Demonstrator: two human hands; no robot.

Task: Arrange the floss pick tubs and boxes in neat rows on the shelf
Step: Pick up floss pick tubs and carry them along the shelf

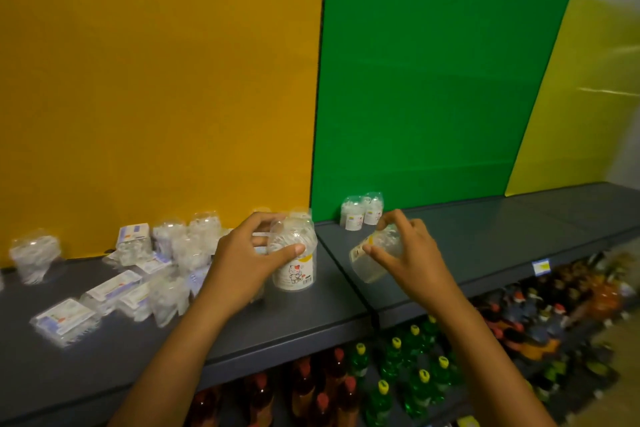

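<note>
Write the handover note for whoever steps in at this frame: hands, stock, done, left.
Left hand grips an upright clear plastic tub with a cartoon label on the dark grey shelf.
Right hand holds a second clear tub, tilted.
Done: two small clear tubs stand side by side by the green back panel.
Left: the jumbled clear tubs and flat boxes before the orange panel need rows.

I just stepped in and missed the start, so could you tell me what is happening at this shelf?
A person is sorting floss pick tubs on a grey shelf. The left hand grips an upright tub; the right hand holds a tilted tub. Two tubs stand by the green panel; a loose pile of tubs and boxes lies left.
</note>
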